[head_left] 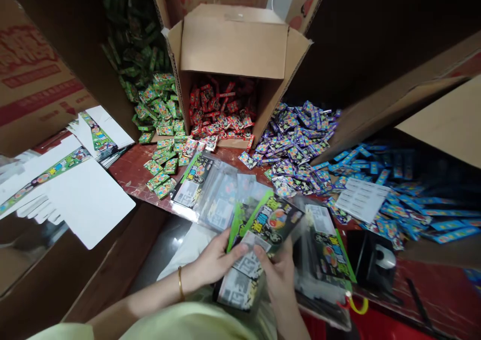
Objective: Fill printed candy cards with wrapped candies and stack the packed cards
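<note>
Both of my hands hold a stack of printed black and green plastic pouches [276, 220] above my lap. My left hand [221, 255] grips its left side with the thumb on top. My right hand [276, 265] closes round the lower right side, its thumb also on the front. More pouches [193, 180] lie on the red table edge just beyond, beside clear bags [220, 195]. To the right of my right hand rests another pile of pouches [328, 250].
Cartons spill small green packets [161, 104], red packets [221, 109], purple packets [300, 134] and blue packets [413, 210] onto the table. White cards [93, 200] are stacked at left. A black device [372, 265] and a yellow ring [358, 306] are at right.
</note>
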The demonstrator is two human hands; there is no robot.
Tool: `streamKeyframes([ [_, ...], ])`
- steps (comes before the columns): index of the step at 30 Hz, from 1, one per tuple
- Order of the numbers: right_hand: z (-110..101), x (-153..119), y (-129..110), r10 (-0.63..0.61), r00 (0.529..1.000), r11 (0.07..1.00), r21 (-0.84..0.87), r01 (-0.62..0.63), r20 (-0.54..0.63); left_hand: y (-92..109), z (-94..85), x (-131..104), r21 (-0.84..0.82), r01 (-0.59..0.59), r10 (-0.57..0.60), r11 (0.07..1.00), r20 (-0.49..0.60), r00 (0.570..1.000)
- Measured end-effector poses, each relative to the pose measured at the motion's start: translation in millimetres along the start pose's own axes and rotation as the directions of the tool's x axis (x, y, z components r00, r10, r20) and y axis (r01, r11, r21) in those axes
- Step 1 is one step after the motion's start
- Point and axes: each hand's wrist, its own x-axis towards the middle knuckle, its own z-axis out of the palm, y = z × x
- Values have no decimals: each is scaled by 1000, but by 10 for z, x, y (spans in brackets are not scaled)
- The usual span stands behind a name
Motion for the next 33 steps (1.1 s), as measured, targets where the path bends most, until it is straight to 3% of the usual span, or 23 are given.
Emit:
streamKeyframes([
  [2,58,-50,19,-5,999,1000,15,5,-33,-29,59,-90,-58,-9,7,998,-34,999],
  [4,77,-80,64,163,986,984,71,-166,45,-49,93,-172,-40,-4,3,999,-26,1000],
  [7,35,-97,160,407,895,895,115,-431,183,-41,-50,-153,209,-23,16,978,34,999],
  [9,-5,-89,207,467,871,860,150,-487,151,-12,-347,19,466,-22,48,884,-43,998],
  [10,-19,-81,216,480,870,853,169,-493,117,2,-547,147,584,13,92,812,-150,984],
  [11,-26,-71,216,484,871,852,184,-490,83,9,-763,291,686,109,156,719,-313,937],
  [12,-26,-61,207,482,874,854,194,-484,59,6,-977,438,742,260,202,618,-469,860],
  [13,-20,-52,192,477,878,857,199,-476,46,-7,-1170,576,755,392,208,525,-560,802],
  [14,-10,-45,175,469,882,861,202,-468,43,-30,-1327,696,748,485,175,454,-608,774],
  [16,12,-33,148,461,886,864,203,-461,51,-105,-1502,859,748,566,103,347,-630,769],
  [18,30,-21,143,462,885,863,201,-464,60,-204,-1500,919,770,571,93,286,-615,783],
  [25,46,41,206,479,873,852,192,-487,89,-458,-1095,872,856,470,230,216,-513,827],
  [28,47,50,214,468,877,862,161,-480,105,-388,-1095,917,835,494,180,245,-539,823],
  [33,32,41,229,451,887,874,154,-461,96,-185,-1269,1044,710,616,-16,342,-651,759],
])
